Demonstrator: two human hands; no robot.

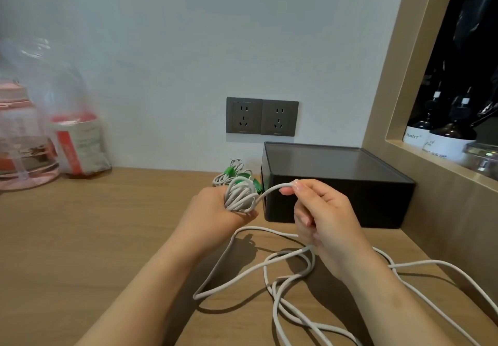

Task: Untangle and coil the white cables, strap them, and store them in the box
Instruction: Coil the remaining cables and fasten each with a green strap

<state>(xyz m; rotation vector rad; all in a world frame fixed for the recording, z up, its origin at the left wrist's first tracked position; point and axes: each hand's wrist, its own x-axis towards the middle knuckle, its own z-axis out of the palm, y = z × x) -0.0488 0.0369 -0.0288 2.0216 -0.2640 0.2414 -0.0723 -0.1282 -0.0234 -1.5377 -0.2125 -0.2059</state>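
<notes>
Left hand (215, 212) grips the white cable coil (238, 197); right hand (323, 216) pinches its strand beside the black plastic box (336, 184); slack sprawls over the wooden desk (107, 238).

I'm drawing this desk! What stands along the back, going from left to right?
Pink see-through plastic water bottle → red-and-white packet in a clear plastic bag → small coiled white cables with green straps → black rectangular plastic box → dark soap bottles with white labels.

Head-worn, forward-down, close over desk (80, 238)
</notes>
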